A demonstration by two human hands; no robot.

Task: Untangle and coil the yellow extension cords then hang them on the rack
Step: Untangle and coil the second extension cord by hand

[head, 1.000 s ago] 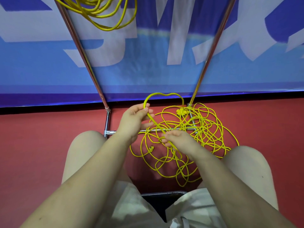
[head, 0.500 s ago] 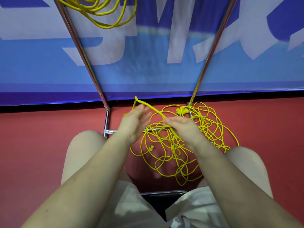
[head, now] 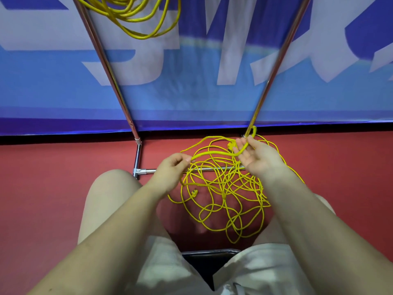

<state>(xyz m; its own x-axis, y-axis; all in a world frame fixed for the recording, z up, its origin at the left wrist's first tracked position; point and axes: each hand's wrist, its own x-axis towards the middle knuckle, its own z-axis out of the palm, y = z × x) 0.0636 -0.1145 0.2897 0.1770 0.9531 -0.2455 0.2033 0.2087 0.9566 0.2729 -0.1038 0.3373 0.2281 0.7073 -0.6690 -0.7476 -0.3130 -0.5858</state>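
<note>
A tangled yellow extension cord (head: 223, 201) lies in loose loops on the red floor between my knees. My left hand (head: 170, 173) pinches one strand of it with curled fingers. That strand runs rightward to my right hand (head: 258, 158), which is turned palm up and holds it between thumb and fingers, with a short loop rising above. A yellow plug (head: 194, 192) lies among the loops. A coiled yellow cord (head: 136, 15) hangs on the metal rack (head: 106, 67) at the top left.
The rack's two slanted chrome poles (head: 276, 67) meet a low crossbar (head: 148, 170) on the floor under the tangle. A blue and white banner (head: 191, 92) stands behind. A black seat edge (head: 208, 255) shows between my thighs.
My hands have drawn apart, stretching a strand between them. My right hand moved up and right and turned palm up. The raised loop near my left hand has gone.
</note>
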